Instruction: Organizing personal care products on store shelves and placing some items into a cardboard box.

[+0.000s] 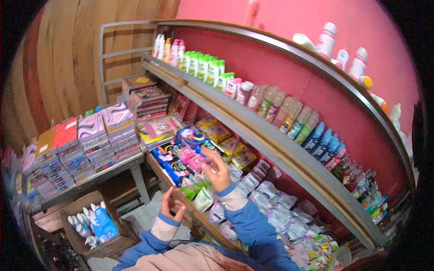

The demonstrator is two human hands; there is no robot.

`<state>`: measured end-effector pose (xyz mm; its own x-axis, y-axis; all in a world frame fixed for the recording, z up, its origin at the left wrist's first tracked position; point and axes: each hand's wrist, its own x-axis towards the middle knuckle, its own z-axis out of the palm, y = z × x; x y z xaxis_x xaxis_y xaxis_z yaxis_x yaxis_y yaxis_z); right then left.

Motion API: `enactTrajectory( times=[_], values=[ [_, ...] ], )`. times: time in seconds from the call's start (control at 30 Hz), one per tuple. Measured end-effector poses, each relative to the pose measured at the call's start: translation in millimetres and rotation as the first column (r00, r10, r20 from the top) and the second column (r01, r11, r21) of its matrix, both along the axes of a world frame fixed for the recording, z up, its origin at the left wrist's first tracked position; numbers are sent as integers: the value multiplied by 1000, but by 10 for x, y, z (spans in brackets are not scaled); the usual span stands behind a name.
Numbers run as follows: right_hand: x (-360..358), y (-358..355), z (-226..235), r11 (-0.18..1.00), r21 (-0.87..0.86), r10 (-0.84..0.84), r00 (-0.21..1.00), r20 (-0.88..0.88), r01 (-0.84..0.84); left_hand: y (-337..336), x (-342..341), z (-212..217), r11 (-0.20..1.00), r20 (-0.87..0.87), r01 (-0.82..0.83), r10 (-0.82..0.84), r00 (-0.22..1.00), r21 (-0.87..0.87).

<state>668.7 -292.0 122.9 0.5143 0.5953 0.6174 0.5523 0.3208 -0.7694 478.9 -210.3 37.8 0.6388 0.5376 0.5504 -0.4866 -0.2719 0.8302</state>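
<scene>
My right hand (219,171) is raised over the lower shelf, its fingers apart and bent, and I see nothing held in it. Just left of its fingertips are small pink packets (191,158), lying among dark blue packs (190,135); whether the fingers touch them I cannot tell. Lower and to the left, my left hand (172,207) hovers by the shelf's front edge, thumb and fingers curved with a gap between them. Green and white pouches (199,192) lie between the two hands. Yellowish packs (242,153) sit behind the right hand.
Stacked notebooks (92,140) cover a table at the left. On the floor below stands a cardboard box (83,201) of white bottles. A metal-edged upper shelf (271,140) holds rows of bottles. Whitish-purple packets (275,205) fill the lower shelf at the right.
</scene>
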Motion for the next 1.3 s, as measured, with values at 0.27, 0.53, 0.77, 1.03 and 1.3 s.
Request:
enactTrajectory(
  times=[0.27,0.53,0.77,1.03,1.3],
  values=[
    [364,-440,1980,936,171,-341,676,653,307,356,772,1027,953,266,70,-152,952,295],
    [1148,-104,3352,781,415,-552,207,808,467,1005,1505,1500,937,347,183,-284,894,297],
    [2006,848,4400,529,612,-738,-38,674,588,2032,2281,2037,888,457,184,-384,803,422],
    [3026,1765,4802,175,430,-876,-59,478,886,2877,2714,1881,878,414,256,-425,805,405],
    [3262,1883,4924,-4,243,-849,-131,511,970,3439,2541,1767,912,442,203,-355,824,356]
  ],
)
